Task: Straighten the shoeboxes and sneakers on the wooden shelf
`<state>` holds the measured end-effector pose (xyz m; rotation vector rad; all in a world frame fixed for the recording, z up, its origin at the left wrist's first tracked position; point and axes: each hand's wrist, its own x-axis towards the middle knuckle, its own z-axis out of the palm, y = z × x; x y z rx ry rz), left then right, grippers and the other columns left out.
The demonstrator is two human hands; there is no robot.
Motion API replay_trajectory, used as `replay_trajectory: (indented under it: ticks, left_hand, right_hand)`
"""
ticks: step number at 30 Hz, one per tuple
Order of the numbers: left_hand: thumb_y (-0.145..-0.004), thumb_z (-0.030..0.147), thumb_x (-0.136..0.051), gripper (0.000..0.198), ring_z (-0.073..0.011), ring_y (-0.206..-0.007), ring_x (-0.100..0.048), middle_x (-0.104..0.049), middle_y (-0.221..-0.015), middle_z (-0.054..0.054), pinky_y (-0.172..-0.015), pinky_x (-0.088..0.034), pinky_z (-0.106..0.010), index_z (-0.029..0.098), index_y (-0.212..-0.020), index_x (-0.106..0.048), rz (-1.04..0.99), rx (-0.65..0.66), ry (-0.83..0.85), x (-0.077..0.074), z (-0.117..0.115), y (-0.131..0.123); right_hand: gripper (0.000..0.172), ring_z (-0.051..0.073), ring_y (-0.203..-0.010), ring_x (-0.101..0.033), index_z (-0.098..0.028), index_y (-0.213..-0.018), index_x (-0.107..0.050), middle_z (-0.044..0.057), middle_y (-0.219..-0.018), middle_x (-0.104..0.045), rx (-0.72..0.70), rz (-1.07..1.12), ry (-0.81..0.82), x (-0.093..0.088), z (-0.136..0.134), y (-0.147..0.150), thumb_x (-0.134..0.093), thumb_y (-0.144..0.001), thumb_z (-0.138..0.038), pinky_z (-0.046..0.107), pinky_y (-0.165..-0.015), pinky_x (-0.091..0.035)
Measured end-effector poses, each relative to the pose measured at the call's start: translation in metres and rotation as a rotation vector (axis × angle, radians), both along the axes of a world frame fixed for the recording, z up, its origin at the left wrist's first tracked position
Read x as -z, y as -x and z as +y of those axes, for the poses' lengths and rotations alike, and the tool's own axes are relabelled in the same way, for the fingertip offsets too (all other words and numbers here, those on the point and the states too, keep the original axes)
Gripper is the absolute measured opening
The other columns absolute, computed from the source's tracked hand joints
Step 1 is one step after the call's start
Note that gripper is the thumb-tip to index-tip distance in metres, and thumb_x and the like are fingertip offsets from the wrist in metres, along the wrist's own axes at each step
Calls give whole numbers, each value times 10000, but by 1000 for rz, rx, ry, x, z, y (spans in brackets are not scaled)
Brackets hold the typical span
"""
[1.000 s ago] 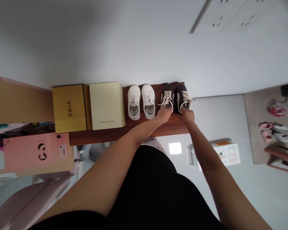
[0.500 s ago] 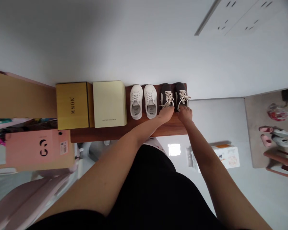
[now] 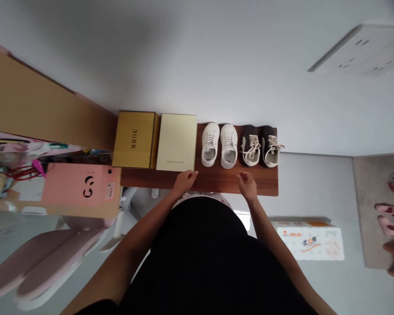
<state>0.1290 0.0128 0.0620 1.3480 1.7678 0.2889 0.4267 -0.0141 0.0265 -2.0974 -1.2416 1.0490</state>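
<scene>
On a dark wooden board (image 3: 223,180) stand two pairs of shoes side by side, toes to the wall. My left hand (image 3: 184,182) hovers over the board's front edge, just below the pale cream shoe box (image 3: 176,142), fingers loosely bent and holding nothing. Empty too, my right hand (image 3: 248,185) is in front of the dark brown sneakers (image 3: 250,146), its fingers half curled and apart from the shoes. Between the cream box and the brown pair are the white sneakers (image 3: 210,144). A gold shoe box (image 3: 135,140) marked MMOK lies at the left end.
A pink box (image 3: 75,184) and a tall cardboard panel (image 3: 46,87) are at the left, above a pink chair (image 3: 49,262). A white tissue pack (image 3: 310,242) lies on the floor at right. A power strip (image 3: 364,50) is on the wall.
Both hands have let go of the brown sneakers and drawn back. My left hand has moved left, toward the cream box. The view has shifted, so the board appears farther right.
</scene>
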Motion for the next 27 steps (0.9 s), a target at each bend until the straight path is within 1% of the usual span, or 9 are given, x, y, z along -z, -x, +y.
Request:
replay_trajectory:
  ticks: [3, 6, 9, 12, 14, 16, 20, 24, 27]
  left_hand:
    - [-968, 376, -525, 377, -144, -591, -512, -486, -544, 25, -616, -412, -242, 202, -636, -564, -105, -336, 22, 10, -22, 55]
    - [-971, 310, -542, 228, -107, -527, -481, -501, -592, 43, -582, -441, -216, 191, -789, -611, -311, -792, 46, 21, -28, 107]
    - [-970, 287, -603, 132, -91, -598, -566, -584, -714, 18, -655, -505, -216, 189, -882, -593, -530, -1158, 75, 31, -17, 160]
    - [-978, 378, -632, 185, -108, -685, -620, -598, -780, -5, -703, -537, -232, 208, -933, -576, -650, -1330, 120, 40, 0, 207]
    - [-970, 430, -641, 224, -104, -692, -615, -581, -797, -1, -703, -544, -230, 218, -955, -571, -688, -1331, 148, 45, 9, 231]
    - [-955, 449, -654, 246, -95, -671, -592, -559, -787, 8, -689, -545, -226, 217, -948, -572, -709, -1269, 156, 50, 15, 247]
    - [-981, 399, -608, 189, -112, -737, -615, -609, -818, -9, -705, -556, -251, 213, -1007, -602, -649, -1128, 79, 50, 19, 261]
    - [-1000, 336, -559, 212, -167, -998, -679, -703, -1056, -50, -819, -575, -294, 227, -1180, -586, -595, -1007, -100, 30, 13, 269]
    - [-953, 325, -628, 306, -187, -1073, -675, -692, -1174, -88, -911, -566, -322, 215, -1225, -541, -509, -881, -358, 5, -1, 278]
  right_hand:
    - [240, 218, -957, -709, -219, -1032, -678, 60, -1032, -746, -108, 226, 109, 2, -6, 60, -650, -870, -395, 414, -961, -562]
    - [206, 189, -903, -701, -211, -986, -680, 34, -959, -737, -141, 435, 226, 4, -5, 125, -723, -828, -338, 395, -936, -569]
    - [241, 174, -820, -705, -203, -1025, -642, 46, -934, -718, 28, 654, 396, 10, 1, 189, -730, -863, -358, 364, -822, -604]
    - [280, 189, -880, -731, -211, -1045, -601, 87, -999, -698, 279, 776, 465, 20, 14, 243, -636, -948, -471, 336, -755, -623]
    - [319, 193, -960, -729, -219, -1077, -588, 102, -1060, -688, 388, 770, 412, 27, 24, 270, -571, -977, -521, 318, -757, -630]
    - [363, 198, -1019, -715, -218, -1128, -582, 113, -1123, -689, 458, 743, 305, 33, 30, 289, -567, -965, -542, 305, -758, -634]
    - [483, 224, -1072, -702, -202, -1184, -585, 121, -1201, -709, 659, 754, -2, 31, 31, 311, -719, -827, -500, 305, -750, -634]
    - [535, 217, -1046, -705, -218, -1196, -569, 101, -1216, -712, 756, 708, -336, 4, 26, 317, -749, -776, -496, 316, -770, -615]
    - [525, 210, -979, -696, -207, -1157, -549, 92, -1122, -714, 676, 473, -500, -24, 18, 311, -742, -791, -531, 333, -808, -595]
